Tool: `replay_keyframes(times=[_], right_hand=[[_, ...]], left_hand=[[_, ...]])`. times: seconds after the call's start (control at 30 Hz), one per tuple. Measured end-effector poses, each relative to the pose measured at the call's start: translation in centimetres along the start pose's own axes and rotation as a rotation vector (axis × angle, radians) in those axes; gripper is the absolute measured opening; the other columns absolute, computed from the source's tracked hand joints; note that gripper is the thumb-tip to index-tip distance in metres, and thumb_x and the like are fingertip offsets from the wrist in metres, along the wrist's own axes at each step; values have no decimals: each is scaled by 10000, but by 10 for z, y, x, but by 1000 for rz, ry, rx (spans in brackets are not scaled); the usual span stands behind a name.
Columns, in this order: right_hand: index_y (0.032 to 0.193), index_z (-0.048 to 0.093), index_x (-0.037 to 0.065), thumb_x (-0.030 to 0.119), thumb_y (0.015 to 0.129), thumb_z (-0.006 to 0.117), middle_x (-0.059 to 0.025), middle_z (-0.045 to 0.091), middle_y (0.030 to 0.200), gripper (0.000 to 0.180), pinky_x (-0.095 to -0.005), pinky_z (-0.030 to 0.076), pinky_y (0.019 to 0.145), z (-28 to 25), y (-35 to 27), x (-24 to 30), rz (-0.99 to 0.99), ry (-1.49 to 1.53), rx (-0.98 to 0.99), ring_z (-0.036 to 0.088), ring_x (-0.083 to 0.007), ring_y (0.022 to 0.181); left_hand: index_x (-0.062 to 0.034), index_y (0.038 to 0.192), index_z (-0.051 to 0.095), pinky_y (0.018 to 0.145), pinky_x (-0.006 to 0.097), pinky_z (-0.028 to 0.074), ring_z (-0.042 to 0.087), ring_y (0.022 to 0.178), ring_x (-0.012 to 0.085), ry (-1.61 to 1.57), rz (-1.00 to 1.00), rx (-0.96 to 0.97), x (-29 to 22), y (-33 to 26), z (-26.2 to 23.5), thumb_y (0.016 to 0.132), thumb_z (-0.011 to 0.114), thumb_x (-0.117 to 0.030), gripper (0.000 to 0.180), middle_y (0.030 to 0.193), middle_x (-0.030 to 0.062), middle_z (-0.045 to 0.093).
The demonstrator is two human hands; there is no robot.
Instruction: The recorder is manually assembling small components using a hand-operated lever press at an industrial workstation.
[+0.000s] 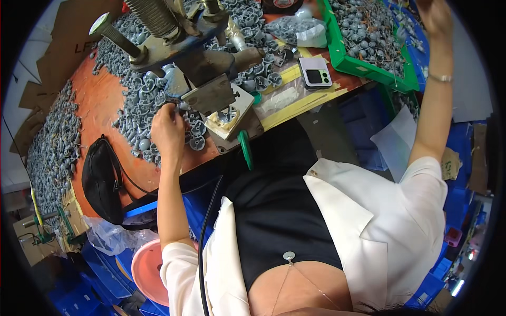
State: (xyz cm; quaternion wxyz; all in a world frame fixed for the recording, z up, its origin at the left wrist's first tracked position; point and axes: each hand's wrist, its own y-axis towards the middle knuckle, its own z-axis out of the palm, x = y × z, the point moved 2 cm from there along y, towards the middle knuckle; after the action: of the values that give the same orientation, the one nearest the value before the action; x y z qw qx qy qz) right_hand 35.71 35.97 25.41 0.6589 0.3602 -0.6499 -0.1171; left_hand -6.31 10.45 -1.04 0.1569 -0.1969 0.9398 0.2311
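Working, in the head view, with 2 bare hands set well apart, around a metal press [203, 66] left of centre near the top of the frame. Reaching with the left hand [168, 129] to the grey plastic parts [139, 124] heaped on the orange counter [100, 121], with fingers bent inward just beside the press's steel plate [211, 98]; impossible to tell whether pinching a part or only touching the heap. Stretching the right hand [436, 20] to the top edge at the upper right, beyond the green crate [380, 77] filled with grey ball-like pieces [363, 39]; cut by the frame's edge, so no telling whether clasping anything or letting go. Showing under the plate, apparently, a grey part in the cream-coloured fixture [219, 126], with a green loop [245, 150] just below, near centre. Judging by this, probably at the gathering step, collecting pieces on either side between strokes of the press. Calling next, it would seem, for bringing a piece in to the fixture, seating it squarely, and keeping the left fingers clear of the plate before any pressing.
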Motion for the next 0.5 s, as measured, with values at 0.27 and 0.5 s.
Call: replay_keyframes(times=[0.27, 0.5], right_hand=[[798, 597, 49, 120, 872, 600, -15, 590, 732, 103, -192, 386, 496, 146, -176, -24, 546, 33, 387, 521, -67, 583], [730, 587, 10, 42, 789, 691, -41, 556, 605, 124, -252, 354, 446, 256, -239, -58, 136, -59, 294, 498, -100, 482]], left_hand=[[18, 1059, 630, 668, 222, 480, 630, 791, 114, -848, -381, -74, 3, -43, -28, 851, 631, 4, 209, 926, 57, 662], [34, 1065, 634, 820, 269, 515, 613, 943, 142, -1231, -167, -45, -44, -65, -18, 823, 632, 79, 246, 1024, 84, 646]])
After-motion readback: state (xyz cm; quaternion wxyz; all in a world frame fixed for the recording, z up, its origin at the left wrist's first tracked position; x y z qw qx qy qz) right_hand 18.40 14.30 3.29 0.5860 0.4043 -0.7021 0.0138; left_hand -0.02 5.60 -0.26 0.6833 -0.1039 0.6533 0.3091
